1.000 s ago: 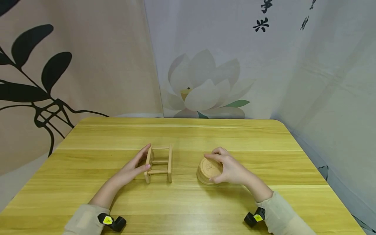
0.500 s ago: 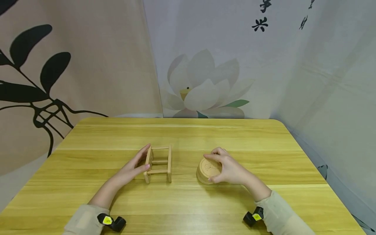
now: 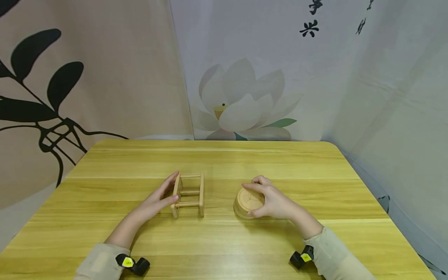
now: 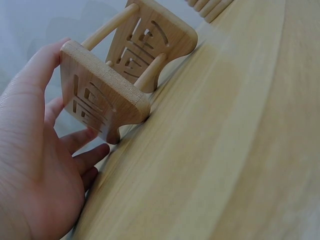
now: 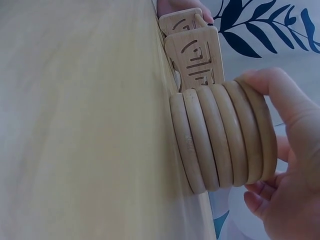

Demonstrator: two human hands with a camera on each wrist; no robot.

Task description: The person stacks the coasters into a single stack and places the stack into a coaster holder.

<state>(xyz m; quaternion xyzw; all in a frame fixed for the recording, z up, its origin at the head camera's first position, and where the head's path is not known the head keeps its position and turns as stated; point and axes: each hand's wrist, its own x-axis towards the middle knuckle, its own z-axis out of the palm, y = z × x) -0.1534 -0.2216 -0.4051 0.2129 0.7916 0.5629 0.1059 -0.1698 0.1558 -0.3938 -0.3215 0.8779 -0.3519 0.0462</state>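
Note:
A light wooden coaster holder point(image 3: 189, 204), two end panels joined by round rods, stands on the table left of centre. My left hand point(image 3: 154, 204) holds its left panel, thumb at the near edge and fingers toward the far edge. In the left wrist view the panel point(image 4: 100, 92) shows cut-out slots. To the right, my right hand point(image 3: 276, 200) grips the upper part of a stack of round wooden coasters point(image 3: 245, 206), thumb and fingers on opposite sides. The right wrist view shows several coasters point(image 5: 222, 137) piled evenly on the table. The top one has an engraved drawing.
The wooden table point(image 3: 217, 249) reaches back to a hanging cloth point(image 3: 140, 77) printed with leaves and a lotus. Bare tabletop separates the holder from the stack. Small black cameras point(image 3: 134, 264) sit on both cuffs.

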